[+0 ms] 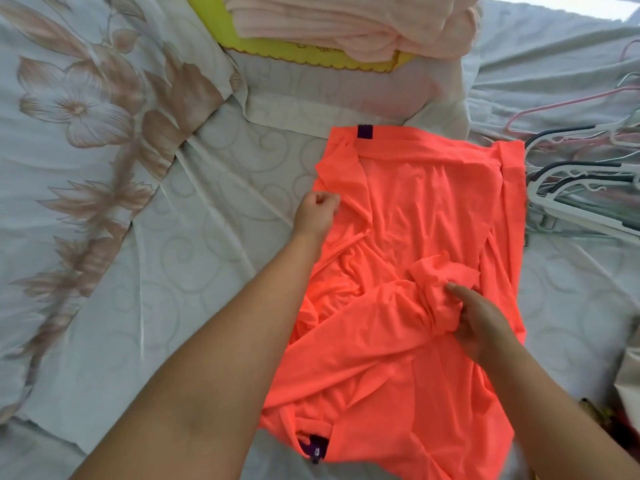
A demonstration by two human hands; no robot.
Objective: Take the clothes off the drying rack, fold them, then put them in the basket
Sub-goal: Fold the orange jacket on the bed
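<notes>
A bright orange garment [408,209] with dark purple trim lies spread and wrinkled on the bed. My left hand [317,211] pinches its left edge near the top, fingers curled. My right hand [481,320] grips a bunched fold of the same orange cloth lower down on the right. A yellow-green basket [225,26] stands at the far edge of the bed, with folded pale pink clothes [363,26] piled in it. No drying rack is in view.
A pile of empty hangers [585,178], white, pink and dark, lies on the bed to the right of the garment. A floral sheet [79,109] covers the left side. The white quilted mattress [214,216] shows around the garment.
</notes>
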